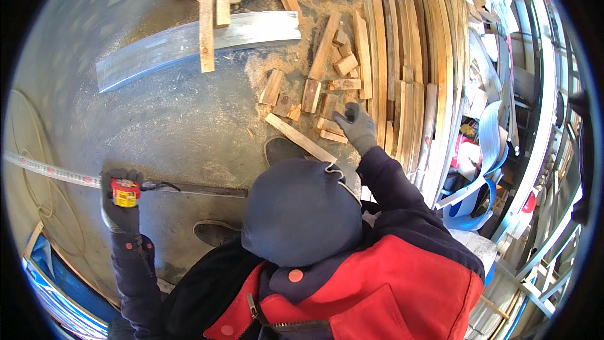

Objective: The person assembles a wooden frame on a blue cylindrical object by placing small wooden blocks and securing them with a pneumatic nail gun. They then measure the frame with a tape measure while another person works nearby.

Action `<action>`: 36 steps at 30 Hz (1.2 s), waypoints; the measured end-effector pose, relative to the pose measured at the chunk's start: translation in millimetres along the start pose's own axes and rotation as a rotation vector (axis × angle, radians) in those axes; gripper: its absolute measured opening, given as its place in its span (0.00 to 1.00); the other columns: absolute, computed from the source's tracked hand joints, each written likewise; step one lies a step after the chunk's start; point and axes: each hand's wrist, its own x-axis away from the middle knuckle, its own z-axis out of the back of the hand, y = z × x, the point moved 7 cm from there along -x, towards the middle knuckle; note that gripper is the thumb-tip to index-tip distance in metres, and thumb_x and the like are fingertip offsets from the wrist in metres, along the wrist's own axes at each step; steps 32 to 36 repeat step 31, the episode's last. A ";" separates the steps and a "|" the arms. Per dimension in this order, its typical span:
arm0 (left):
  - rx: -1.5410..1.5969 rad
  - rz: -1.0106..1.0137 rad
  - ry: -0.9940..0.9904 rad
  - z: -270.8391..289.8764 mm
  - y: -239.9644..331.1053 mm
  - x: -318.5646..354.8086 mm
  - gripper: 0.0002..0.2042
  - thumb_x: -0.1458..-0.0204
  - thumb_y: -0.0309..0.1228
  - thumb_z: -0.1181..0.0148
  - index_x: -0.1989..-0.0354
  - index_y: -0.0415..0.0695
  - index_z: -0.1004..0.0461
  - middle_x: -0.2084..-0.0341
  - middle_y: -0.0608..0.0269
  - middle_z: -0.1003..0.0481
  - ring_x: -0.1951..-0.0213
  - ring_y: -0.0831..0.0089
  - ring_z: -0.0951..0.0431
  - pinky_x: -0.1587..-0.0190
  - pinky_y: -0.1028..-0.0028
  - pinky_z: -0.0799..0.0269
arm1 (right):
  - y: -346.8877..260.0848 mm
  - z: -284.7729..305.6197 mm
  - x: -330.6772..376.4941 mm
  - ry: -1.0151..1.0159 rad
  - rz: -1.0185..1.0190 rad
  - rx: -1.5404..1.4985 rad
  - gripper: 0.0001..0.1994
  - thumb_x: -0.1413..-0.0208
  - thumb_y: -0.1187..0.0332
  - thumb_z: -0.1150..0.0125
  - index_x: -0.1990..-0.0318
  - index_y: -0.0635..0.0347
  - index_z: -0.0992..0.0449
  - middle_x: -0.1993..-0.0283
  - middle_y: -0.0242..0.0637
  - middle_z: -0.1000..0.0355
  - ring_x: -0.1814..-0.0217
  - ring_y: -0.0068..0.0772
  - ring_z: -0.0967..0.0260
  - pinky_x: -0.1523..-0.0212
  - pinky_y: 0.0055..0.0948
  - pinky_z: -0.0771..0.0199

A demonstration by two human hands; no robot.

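Tape measure (125, 192) sits clasped in left hand (121, 204); right hand (358, 127) touches wood offcuts (327, 97).

One head-worn fisheye view looks steeply down from above, close over the person's hooded head (301, 211) and shoulders (edges bend toward the rim), facing the concrete floor (157, 119), far ahead the wood offcuts (327, 82).

Bare concrete floor (163, 119) lay open between hands; wood offcuts (314, 94) and stacked long slats (402, 56) crowded the right, metal strip (189, 44) blocked ahead.
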 end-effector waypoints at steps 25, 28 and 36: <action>-0.214 0.140 0.306 -93.5 -67.2 28.6 0.11 0.35 0.36 0.42 0.59 0.38 0.27 0.66 0.53 0.23 0.64 0.54 0.16 0.59 0.55 0.16 | -276.5 30.3 -229.9 0.272 0.482 0.103 0.38 0.48 0.41 0.30 0.37 0.57 0.30 0.43 0.49 0.25 0.38 0.50 0.27 0.40 0.47 0.26; -0.214 0.137 0.349 -86.1 -68.4 35.6 0.12 0.35 0.35 0.42 0.59 0.37 0.27 0.66 0.52 0.23 0.63 0.53 0.17 0.57 0.53 0.16 | -333.3 1.0 -230.8 0.251 0.713 0.252 0.33 0.47 0.44 0.30 0.39 0.54 0.29 0.44 0.47 0.25 0.41 0.50 0.26 0.42 0.47 0.25; -0.161 0.128 0.385 -72.1 -66.3 40.0 0.13 0.36 0.37 0.42 0.59 0.37 0.26 0.67 0.52 0.23 0.62 0.52 0.17 0.55 0.52 0.17 | -370.2 -51.1 -254.4 0.037 0.617 0.266 0.43 0.50 0.47 0.27 0.29 0.50 0.39 0.37 0.47 0.28 0.35 0.51 0.29 0.38 0.49 0.27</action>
